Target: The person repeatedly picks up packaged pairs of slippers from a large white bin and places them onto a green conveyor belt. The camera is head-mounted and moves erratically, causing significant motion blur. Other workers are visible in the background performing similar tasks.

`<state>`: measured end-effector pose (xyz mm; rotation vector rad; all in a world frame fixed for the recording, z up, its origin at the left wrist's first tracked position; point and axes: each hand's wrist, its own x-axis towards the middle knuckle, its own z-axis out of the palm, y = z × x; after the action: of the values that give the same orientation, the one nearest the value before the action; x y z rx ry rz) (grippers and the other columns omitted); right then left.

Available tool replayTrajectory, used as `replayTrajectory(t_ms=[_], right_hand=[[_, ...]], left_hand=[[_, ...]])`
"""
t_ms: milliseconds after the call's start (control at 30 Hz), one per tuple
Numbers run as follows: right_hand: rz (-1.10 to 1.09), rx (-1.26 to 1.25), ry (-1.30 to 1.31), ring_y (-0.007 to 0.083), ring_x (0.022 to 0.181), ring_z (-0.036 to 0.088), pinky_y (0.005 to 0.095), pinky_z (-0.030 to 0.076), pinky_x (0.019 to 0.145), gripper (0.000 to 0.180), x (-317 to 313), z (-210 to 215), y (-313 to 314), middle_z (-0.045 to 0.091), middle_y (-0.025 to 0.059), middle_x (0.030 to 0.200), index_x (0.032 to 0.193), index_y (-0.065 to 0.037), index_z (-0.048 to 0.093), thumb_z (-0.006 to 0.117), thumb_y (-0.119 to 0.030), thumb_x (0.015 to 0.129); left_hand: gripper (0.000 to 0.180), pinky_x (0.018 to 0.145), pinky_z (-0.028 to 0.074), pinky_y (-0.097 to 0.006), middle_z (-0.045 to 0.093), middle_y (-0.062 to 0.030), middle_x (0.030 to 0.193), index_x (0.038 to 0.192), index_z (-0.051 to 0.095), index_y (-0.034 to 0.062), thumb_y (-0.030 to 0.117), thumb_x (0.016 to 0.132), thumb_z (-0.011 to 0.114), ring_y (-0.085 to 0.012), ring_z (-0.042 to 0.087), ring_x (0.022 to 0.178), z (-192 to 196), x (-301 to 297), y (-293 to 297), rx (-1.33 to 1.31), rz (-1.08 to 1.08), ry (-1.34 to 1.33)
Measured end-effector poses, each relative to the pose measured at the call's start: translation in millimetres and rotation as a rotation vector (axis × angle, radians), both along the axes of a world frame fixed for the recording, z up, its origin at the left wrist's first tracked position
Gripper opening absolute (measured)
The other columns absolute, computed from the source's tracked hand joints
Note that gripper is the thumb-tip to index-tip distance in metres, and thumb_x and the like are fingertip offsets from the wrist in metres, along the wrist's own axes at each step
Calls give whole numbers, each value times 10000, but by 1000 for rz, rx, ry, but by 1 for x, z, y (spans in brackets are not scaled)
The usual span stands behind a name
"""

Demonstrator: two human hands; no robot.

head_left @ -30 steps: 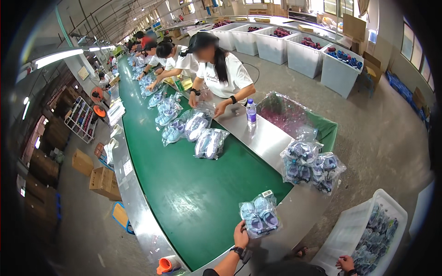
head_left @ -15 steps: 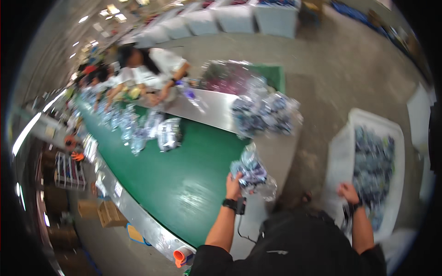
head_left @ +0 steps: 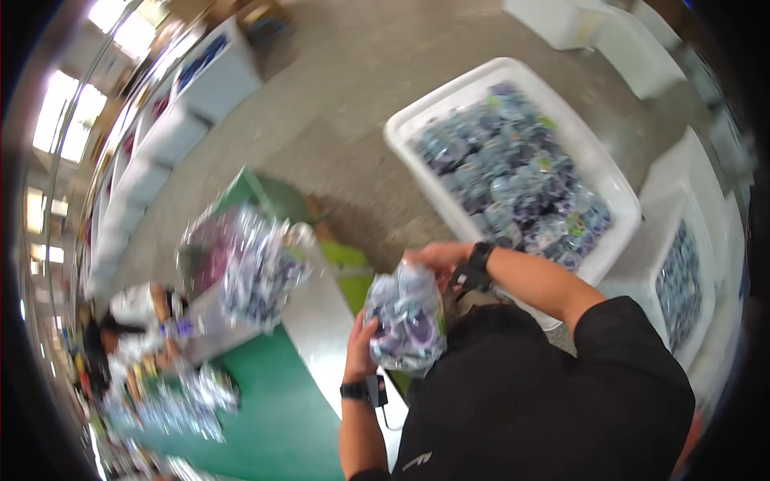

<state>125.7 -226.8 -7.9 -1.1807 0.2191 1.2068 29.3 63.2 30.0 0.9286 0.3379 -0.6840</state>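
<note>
You had both hands on one clear plastic bag (head_left: 405, 321) stuffed with small blue and purple packets, and it sat in front of your chest, above the near end of the steel side table (head_left: 321, 321), not resting on anything. Your left hand (head_left: 361, 349) gripped its lower left side, fingers curled and clamped against the plastic, a black watch just below on that wrist. Your right hand (head_left: 437, 258) closed over the bag's top, fingers bunched on the neck of it, with a black strap at the wrist. That was the change: half a second before, only your left hand held a bag out over the edge of the green conveyor belt (head_left: 265, 409), while your right was down at the rim of the white bin (head_left: 417, 120) on the floor. Now the right had come up out of the bin to meet the left, and your head had swung round toward the bin, so the belt slid off to your lower left. I judged the bag was being gathered or closed in two hands, not yet set down. The bin beside you was still heaped with loose packets of the same kind. A pile of filled bags (head_left: 257, 268) lay farther along the table, blurred, and another person (head_left: 132, 317) worked at the belt's far side.
</note>
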Motion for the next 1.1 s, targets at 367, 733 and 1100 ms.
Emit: replayTrajectory(t_ms=[367,733,1100], right_hand=[[-487,158,17,125,524,578,284,445,462,305,-11,-56,-131,649,44,731,972,-67,693,689,-354,868],[-1514,86,-189,278,693,660,421,589,601,718,124,-92,-304,622,169,916,1340,-50,392,753,-401,827],[-424,-532,-325,224,560,656,365,530,527,374,9,-205,-215,685,150,709,816,27,663,568,-301,969]], left_hand=[[550,977,443,-409,537,-149,1331,1457,376,34,356,1023,473,-247,544,1176,-33,37,-71,363,0,95],[433,748,539,-366,638,-120,1059,1295,504,36,342,991,544,-222,645,884,-63,-39,7,602,255,134],[538,778,542,-381,624,-174,1134,1342,465,-13,362,966,554,-264,646,969,-101,-156,70,768,379,332]])
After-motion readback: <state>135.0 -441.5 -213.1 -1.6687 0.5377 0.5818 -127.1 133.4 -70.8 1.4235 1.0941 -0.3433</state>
